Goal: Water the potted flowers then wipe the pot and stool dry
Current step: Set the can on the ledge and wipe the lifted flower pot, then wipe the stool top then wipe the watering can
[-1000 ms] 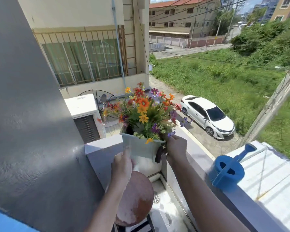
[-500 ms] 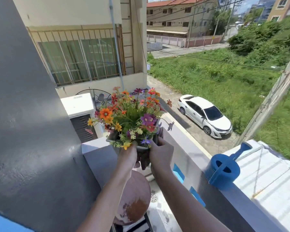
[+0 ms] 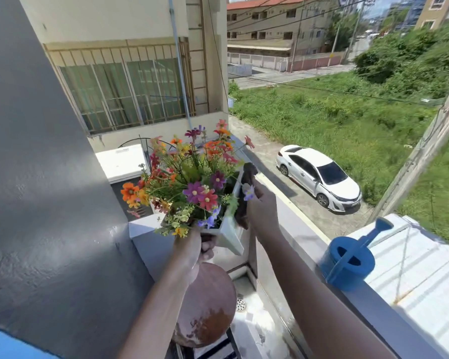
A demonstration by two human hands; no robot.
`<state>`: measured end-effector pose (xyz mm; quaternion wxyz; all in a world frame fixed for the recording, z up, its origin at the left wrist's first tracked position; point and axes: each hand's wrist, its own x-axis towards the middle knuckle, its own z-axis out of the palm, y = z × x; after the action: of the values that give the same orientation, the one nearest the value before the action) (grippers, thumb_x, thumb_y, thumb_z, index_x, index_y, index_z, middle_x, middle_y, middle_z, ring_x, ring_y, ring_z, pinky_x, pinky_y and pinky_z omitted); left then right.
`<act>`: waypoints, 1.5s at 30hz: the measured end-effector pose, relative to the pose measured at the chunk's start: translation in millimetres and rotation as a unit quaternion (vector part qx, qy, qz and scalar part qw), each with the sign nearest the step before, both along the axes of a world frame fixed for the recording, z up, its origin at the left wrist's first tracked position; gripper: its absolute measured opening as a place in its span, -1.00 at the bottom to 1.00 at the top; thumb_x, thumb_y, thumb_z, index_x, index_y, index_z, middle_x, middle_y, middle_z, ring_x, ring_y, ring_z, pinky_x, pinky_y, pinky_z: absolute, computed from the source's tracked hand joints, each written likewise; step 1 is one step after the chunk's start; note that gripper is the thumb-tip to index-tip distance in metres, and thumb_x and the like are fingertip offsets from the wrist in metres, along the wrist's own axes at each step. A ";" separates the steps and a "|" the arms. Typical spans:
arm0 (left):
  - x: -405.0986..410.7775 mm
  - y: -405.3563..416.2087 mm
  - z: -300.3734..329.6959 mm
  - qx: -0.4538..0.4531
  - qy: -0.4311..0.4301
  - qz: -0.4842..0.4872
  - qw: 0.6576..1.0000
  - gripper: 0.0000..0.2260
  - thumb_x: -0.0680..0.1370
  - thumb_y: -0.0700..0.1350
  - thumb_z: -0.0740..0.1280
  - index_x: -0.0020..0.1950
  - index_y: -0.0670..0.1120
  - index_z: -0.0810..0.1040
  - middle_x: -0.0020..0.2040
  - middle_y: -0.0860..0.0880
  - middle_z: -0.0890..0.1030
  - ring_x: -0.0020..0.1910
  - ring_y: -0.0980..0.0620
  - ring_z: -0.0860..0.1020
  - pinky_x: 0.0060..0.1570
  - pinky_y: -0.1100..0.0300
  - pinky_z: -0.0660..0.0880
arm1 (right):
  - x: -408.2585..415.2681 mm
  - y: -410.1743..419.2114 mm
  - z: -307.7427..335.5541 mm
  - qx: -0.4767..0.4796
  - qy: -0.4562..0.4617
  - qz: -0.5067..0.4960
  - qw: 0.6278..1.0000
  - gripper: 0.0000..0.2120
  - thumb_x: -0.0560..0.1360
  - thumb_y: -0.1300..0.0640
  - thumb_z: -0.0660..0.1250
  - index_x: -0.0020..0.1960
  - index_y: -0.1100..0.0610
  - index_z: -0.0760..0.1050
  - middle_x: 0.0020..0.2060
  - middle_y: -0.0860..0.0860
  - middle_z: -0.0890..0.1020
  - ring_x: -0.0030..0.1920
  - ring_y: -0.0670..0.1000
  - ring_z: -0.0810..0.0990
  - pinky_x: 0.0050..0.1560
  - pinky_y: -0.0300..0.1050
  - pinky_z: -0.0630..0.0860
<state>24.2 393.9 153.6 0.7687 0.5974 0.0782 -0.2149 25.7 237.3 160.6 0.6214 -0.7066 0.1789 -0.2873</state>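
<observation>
Held tilted in the air above the round stool, the white pot looks light but top-heavy and likely slick, so the left hand grips its base while the right hand presses a dark cloth against its side.

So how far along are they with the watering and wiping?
Watering looks finished: the blue watering can stands set aside on the ledge. Wiping is in hand: the left hand holds the white pot of flowers tilted in the air, while the right hand presses a dark cloth against its side. The round stool below seems yet to be wiped.
</observation>
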 end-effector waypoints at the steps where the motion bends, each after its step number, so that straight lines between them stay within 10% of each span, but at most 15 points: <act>1: -1.0 0.8 0.9 -0.013 -0.001 -0.001 1.000 -0.63 0.66 -0.18 0.05 -0.20 -0.34 0.50 -0.36 -0.15 0.40 -0.66 0.16 0.27 -0.66 0.30 0.16 | 6.9 -7.5 -4.5 -0.020 0.014 -0.018 1.000 -0.76 0.52 0.07 0.20 -0.30 0.01 0.50 -0.45 -0.10 0.44 -0.43 -0.08 0.33 -0.33 -0.13 0.25; 4: -1.8 4.2 2.2 -0.033 -0.004 0.003 0.999 -0.59 0.67 -0.14 0.04 -0.21 -0.32 0.51 -0.34 -0.14 0.40 -0.66 0.16 0.28 -0.67 0.32 0.19 | 19.1 -17.5 -33.9 -0.075 0.065 -0.048 0.994 -0.72 0.52 0.03 0.20 -0.22 0.22 0.43 -0.36 0.16 0.49 -0.35 0.04 0.40 -0.26 0.05 0.36; 12: 16.3 15.6 -9.3 0.042 -0.006 0.027 0.999 -0.71 0.66 -0.15 0.05 -0.10 -0.29 0.44 -0.36 -0.17 0.38 -0.69 0.13 0.26 -0.66 0.33 0.19 | -6.2 40.0 -68.2 -0.058 0.045 0.041 0.996 -0.76 0.56 0.13 0.26 -0.28 0.08 0.46 -0.46 0.01 0.48 -0.46 0.06 0.46 -0.41 -0.03 0.37; 17: 22.1 18.1 -22.5 0.086 -0.009 0.003 0.996 -0.65 0.65 -0.13 0.03 -0.19 -0.26 0.47 -0.42 -0.17 0.44 -0.66 0.09 0.28 -0.60 0.26 0.17 | 7.4 45.4 -42.1 -0.017 0.003 0.061 0.998 -0.71 0.61 0.14 0.27 -0.17 0.35 0.48 -0.43 0.10 0.43 -0.49 -0.02 0.38 -0.43 -0.12 0.30; 24: 37.6 11.4 -39.1 0.039 0.067 0.009 0.997 -0.66 0.67 -0.12 0.03 -0.17 -0.19 0.48 -0.53 -0.11 0.55 -0.70 0.13 0.33 -0.67 0.34 0.19 | 33.1 30.0 -52.6 -0.013 0.038 0.074 0.996 -0.73 0.60 0.06 0.30 -0.28 -0.02 0.53 -0.44 0.09 0.45 -0.40 0.01 0.41 -0.35 -0.08 0.33; 29: 59.0 6.2 -59.4 -0.004 0.078 0.031 0.996 -0.67 0.67 -0.18 0.04 -0.14 -0.29 0.50 -0.51 -0.11 0.59 -0.65 0.12 0.42 -0.66 0.34 0.30 | 53.4 18.8 -84.8 -0.045 0.067 0.084 0.993 -0.70 0.62 0.17 0.28 -0.24 0.29 0.49 -0.42 0.08 0.41 -0.40 -0.07 0.35 -0.34 -0.11 0.27; 37: 96.3 11.7 -93.3 -0.018 0.107 0.076 0.991 -0.66 0.69 -0.16 -0.02 -0.12 -0.23 0.46 -0.49 -0.09 0.62 -0.61 0.16 0.45 -0.63 0.34 0.34 | 114.0 10.3 -161.1 -0.097 0.157 0.075 0.980 -0.65 0.60 0.22 0.27 -0.33 0.00 0.32 -0.44 -0.11 0.35 -0.37 -0.05 0.35 -0.32 -0.11 0.24; 45: 137.7 30.2 -126.9 0.025 0.062 0.136 0.988 -0.70 0.64 -0.28 0.03 -0.22 -0.14 0.45 -0.36 -0.14 0.56 -0.57 0.16 0.44 -0.57 0.32 0.34 | 108.3 38.3 -274.0 -0.161 0.340 0.237 0.896 -0.76 0.56 0.15 0.30 0.14 0.25 0.60 0.00 0.19 0.67 0.02 0.20 0.62 -0.13 -0.11 0.39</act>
<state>161.9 424.1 26.7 0.7693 0.5857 0.2116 -0.1426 134.0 275.6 -113.4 0.4503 -0.8729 0.1579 0.1017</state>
